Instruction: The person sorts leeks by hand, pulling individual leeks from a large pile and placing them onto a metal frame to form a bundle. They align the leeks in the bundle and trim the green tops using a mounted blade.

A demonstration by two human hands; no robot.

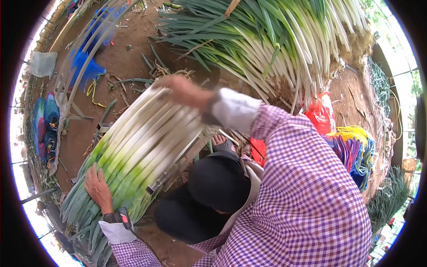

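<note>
A broad bundle of long green onions [147,133] lies across a low stand, white ends toward the top and green leaves toward the lower left. My left hand [98,189] rests on the green part with its fingers spread. At the white root end, my right hand [175,90] is over the stalks, blurred by motion, so its fingers cannot be made out. A metal clip or bracket [156,183] shows at the right side of the bundle.
A large pile of green onions [275,49] with roots lies at the top right. Red plastic [320,113] and yellow and purple strips [351,149] are at the right. Blue plastic [86,69] and wrapped bundles [46,127] lie at the left, on bare soil [133,38].
</note>
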